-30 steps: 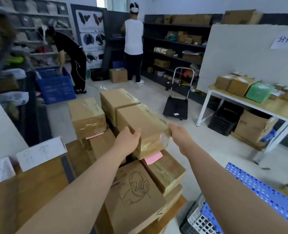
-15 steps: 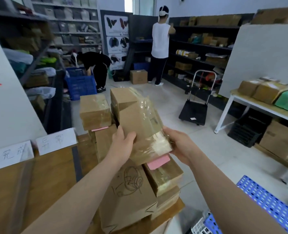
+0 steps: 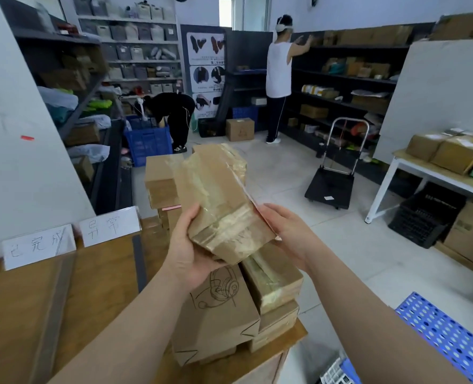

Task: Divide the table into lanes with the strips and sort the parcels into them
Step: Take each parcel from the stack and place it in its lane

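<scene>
Both hands hold a taped brown parcel point(image 3: 216, 195) in the air above the right end of the worktop point(image 3: 96, 295), its far end tilted up. The left hand point(image 3: 191, 259) cups the near lower corner, thumb curled over the near face, fingers tucked underneath. The right hand point(image 3: 288, 234) lies against the right side, its fingers point(image 3: 270, 210) straight and pressed together. Below, stacked parcels point(image 3: 274, 275) reach the worktop's right edge, among them a box with a headphone drawing point(image 3: 221, 314). A dark strip point(image 3: 139, 261) runs front to back just left of the stack. Two white cards point(image 3: 110, 225) stand at the far edge. Right of the worktop lies open floor point(image 3: 354, 259).
</scene>
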